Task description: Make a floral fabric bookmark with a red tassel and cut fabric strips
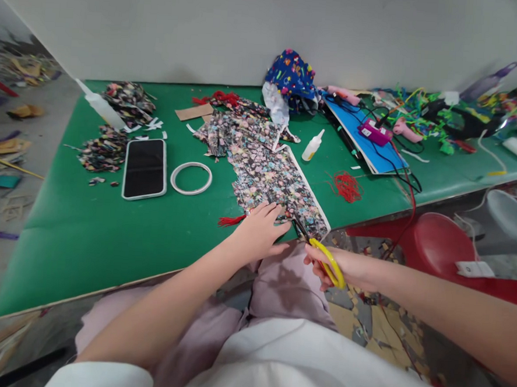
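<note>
1. Pressing flat on the patterned paper sheet [276, 183], the left hand [260, 231] lies palm down with fingers spread, at the counter's [106, 242] near edge.
2. The right hand [345, 268] is closed through the yellow loop handles of the scissors [320, 255], gripping them; the dark blades point into the sheet's near end, just beside the left fingertips.
3. The sheet is a long floral print with a white border, thin and flat, running from the near edge toward the middle of the counter, where more folded floral pieces lie crumpled.
4. A red tassel [231, 220] lies on the green felt-like surface, touching the sheet's near left side.
5. Left of the sheet sit a white tape ring [191, 178] and a glossy black phone [145, 168] in a pale case, side by side.
6. A small squeeze bottle [313, 146] with a pointed nozzle stands right of the sheet; its contents cannot be told.
7. A loose tangle of red thread [347, 186] lies nearer the right edge.
8. Heaps of floral paper scraps [106, 149] lie by the far left corner.
</note>
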A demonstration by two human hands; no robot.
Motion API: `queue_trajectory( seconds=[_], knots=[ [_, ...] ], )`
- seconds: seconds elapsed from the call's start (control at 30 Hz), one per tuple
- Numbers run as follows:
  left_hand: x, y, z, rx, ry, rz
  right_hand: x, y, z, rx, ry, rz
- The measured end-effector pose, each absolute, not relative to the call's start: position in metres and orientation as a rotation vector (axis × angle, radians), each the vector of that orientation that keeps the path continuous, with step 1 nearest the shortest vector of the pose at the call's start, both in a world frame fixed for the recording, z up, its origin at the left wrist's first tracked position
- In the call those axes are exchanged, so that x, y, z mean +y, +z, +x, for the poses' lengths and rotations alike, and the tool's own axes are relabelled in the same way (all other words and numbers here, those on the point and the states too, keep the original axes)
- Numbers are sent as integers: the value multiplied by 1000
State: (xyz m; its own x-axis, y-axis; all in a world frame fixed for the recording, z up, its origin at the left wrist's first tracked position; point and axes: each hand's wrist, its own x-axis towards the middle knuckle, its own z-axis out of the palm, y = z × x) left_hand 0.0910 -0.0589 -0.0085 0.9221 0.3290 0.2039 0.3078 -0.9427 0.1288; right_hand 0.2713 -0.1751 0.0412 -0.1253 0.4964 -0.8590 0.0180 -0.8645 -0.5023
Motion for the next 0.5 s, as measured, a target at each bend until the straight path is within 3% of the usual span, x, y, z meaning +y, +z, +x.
queue_trajectory(
  seconds=[0.23,0.5],
  knots=[
    [-58,-11,90,506,320,2978,-184,33,277,-685,1754,-1914],
    [-57,-9,88,486,329,2944,-183,33,266,-477,1757,-1857]
  ],
)
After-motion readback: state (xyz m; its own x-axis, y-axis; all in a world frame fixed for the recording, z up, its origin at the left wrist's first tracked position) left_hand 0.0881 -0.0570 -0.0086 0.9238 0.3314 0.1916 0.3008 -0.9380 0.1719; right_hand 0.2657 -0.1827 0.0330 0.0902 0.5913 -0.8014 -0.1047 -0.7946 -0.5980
